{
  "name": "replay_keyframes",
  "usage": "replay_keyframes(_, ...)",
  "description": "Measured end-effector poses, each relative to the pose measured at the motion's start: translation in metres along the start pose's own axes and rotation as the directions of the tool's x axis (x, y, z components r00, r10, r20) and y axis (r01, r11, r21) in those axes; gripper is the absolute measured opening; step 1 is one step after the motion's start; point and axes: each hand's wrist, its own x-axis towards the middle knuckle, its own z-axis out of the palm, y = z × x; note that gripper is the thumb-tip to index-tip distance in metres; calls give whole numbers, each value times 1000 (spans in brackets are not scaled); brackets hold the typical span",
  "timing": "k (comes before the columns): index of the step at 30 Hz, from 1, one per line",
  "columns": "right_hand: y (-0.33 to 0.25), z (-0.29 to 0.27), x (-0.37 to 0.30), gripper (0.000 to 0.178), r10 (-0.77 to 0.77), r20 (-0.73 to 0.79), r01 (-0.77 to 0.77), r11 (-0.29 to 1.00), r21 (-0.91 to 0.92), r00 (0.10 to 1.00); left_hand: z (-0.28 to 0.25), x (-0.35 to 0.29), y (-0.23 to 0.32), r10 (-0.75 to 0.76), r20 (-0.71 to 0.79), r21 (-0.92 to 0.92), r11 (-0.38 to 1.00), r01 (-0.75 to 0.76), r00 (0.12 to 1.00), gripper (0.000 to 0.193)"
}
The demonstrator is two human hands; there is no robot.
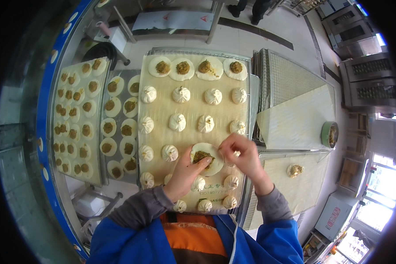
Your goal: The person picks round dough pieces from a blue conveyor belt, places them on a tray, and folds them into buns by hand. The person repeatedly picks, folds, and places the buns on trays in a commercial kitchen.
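Observation:
A round dough wrapper (pixel 214 152) with brown-green filling (pixel 200 155) rests in my left hand (pixel 180 177), which cups it from below with the thumb pressed on the filling. At the wrapper's right edge, my right hand (pixel 245 155) has its fingers pinched together on the rim of the dough. Both hands are above a lined tray (pixel 163 109). Rows of pleated buns (pixel 177 122) sit on that tray, some partly hidden beneath my hands. Along its far side lie several flat wrappers (pixel 154 60) topped with filling.
To the left, two trays hold filled flat wrappers (pixel 115 86). Wire racks (pixel 290 79) with a folded liner sheet (pixel 301 121) stand at right, with a green bowl (pixel 329 134) on top. One bun (pixel 295 170) sits on the lower right tray. A person's legs (pixel 259 9) show at the back.

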Motion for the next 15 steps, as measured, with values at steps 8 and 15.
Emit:
replay_keyframes(8, 80, -76, 113, 9, -93, -528, -59, 963, -263, 844, 1, -8, 2, -17, 57, 135, 991, 9, 998, 34)
replay_keyframes(15, 87, -76, 115, 9, -328, -400, 26, 799, -601, 856, -4, -12, -8, -62, 16, 91, 994, 60, 998, 41)
